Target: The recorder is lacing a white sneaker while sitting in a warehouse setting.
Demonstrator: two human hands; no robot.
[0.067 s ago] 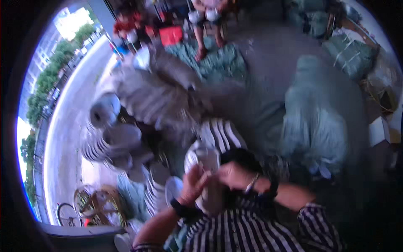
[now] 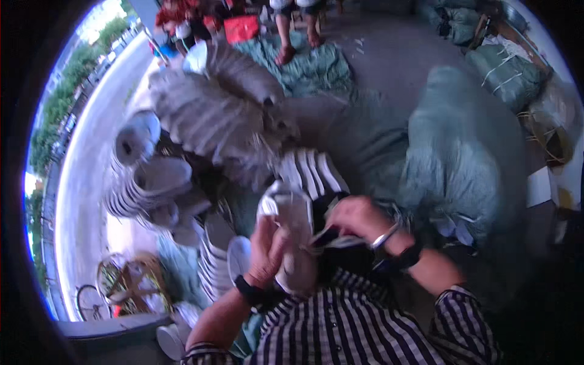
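In front of my body stands a pale, oval, tray-like piece [image 2: 295,213] with a raised rim. My left hand [image 2: 266,252] is closed on its left edge, thumb and fingers at the side. Just right of the piece, my right hand [image 2: 356,218] has its fingers bent together in a pinch. Whatever it pinches is too small and blurred to make out. Black material [image 2: 350,252] lies below my right hand. Directly beyond the piece, a row of nested white pieces [image 2: 313,173] leans away from me.
Stacks of nested pale bowl-like pieces [image 2: 161,176] and white ones [image 2: 213,267] stand at left. Large grey-brown sacks [image 2: 207,115] lie beyond. A tall green-grey covered bundle [image 2: 453,158] stands at right. At the far side, a person's legs [image 2: 284,36] rest on a green sheet [image 2: 325,64].
My right hand has moved right, away from the pale piece and my left hand. My left hand keeps its hold. The whole view has shifted slightly.
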